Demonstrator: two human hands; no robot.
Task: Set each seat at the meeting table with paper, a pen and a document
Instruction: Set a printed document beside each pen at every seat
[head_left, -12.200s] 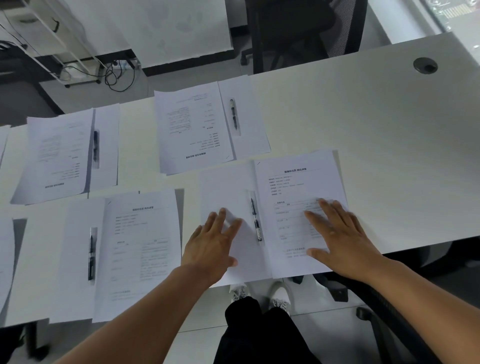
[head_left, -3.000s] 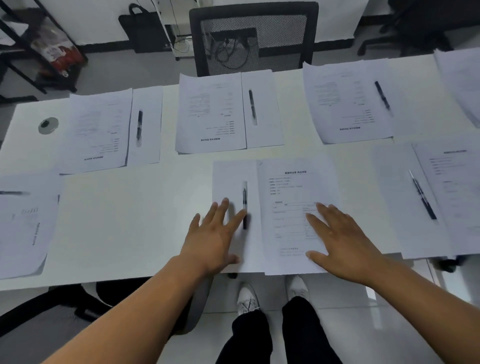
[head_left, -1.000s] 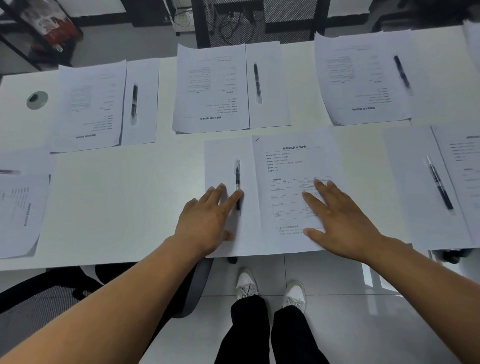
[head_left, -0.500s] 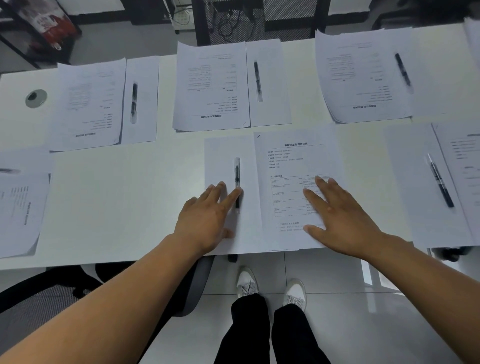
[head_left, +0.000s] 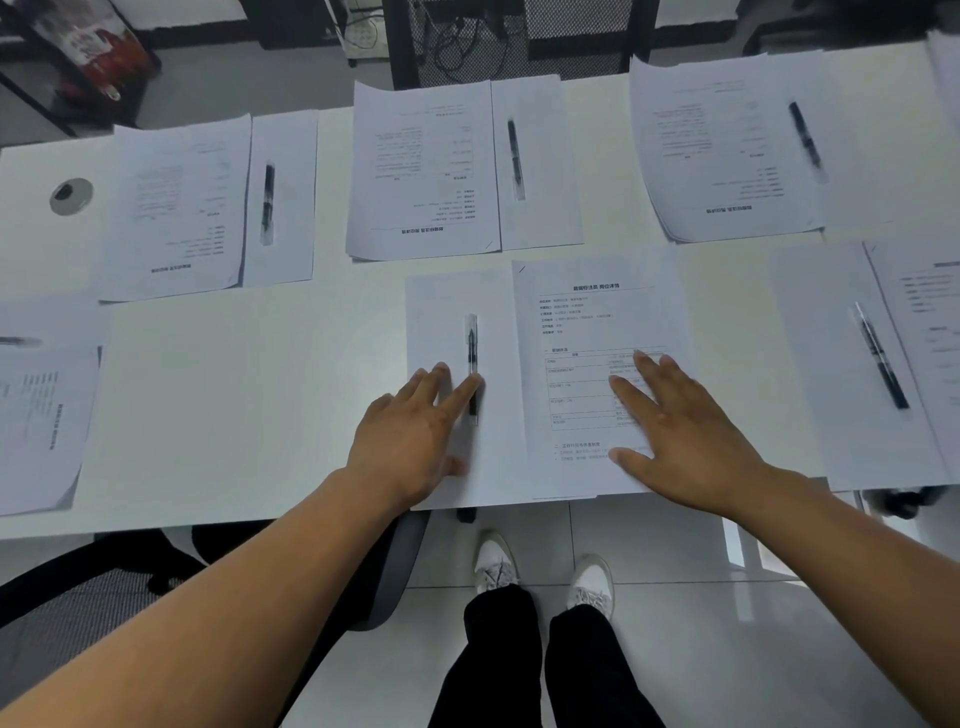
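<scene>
On the near document (head_left: 592, 332), lying on the counter (head_left: 249, 395) under the right hand (head_left: 685, 436), a bold Chinese heading is printed at the top; it appears to end in 岗位详情, though the first characters are too blurred to be sure. Beneath it, short lines of small print, a ruled table and a numbered section heading are seen, none sharp enough to be read. The same heading is shown upside down on the far middle document (head_left: 423, 171) and the far right document (head_left: 727, 150). Print on the other sheets is too faint to be read
</scene>
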